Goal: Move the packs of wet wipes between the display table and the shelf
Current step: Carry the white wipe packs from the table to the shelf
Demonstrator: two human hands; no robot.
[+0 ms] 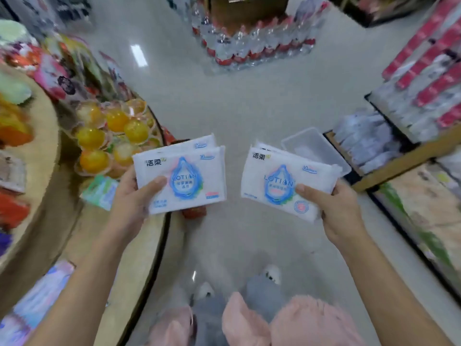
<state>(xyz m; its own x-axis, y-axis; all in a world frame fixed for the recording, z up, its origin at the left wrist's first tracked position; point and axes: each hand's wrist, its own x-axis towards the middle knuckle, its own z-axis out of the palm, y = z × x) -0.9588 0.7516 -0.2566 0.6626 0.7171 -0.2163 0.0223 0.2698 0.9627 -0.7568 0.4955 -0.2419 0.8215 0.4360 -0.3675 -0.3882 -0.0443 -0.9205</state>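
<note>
Standing in aisle, mid-frame. My left hand (pixel 134 196) clamped on two stacked wet-wipe packs (pixel 182 176), thumb on top, at rim of round display table (pixel 45 151) at left of frame. My right hand (pixel 334 208) clamped on second stack of packs (pixel 282 181), low shelf (pixel 389 168) at right of frame near. Hands apart. Risk, as I judge: packs slick, only pinched at one edge; under-pack could slide out and drop to floor. Clear plastic tub (pixel 316 148) beside shelf could get knocked.
</note>
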